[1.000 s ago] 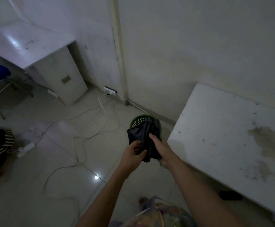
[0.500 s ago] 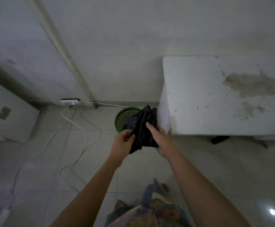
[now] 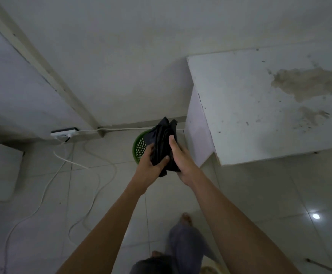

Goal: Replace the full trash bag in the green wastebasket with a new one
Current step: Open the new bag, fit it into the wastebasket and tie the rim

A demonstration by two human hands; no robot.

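Bare forearms (image 3: pixel 109 220), grey trousers (image 3: pixel 183 248), bare feet (image 3: pixel 187 218)

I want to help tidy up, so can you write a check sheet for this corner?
Surface: pale tiled floor.
Job's things: green wastebasket beside the white table, no liner showing; crumpled black bag held above it.
Clutter: nothing seen.
Grips: left grip and right grip both hold the black bag.
Cables: white cables loop across the floor from a power strip by the wall.
Surroundings: white table's top is stained.
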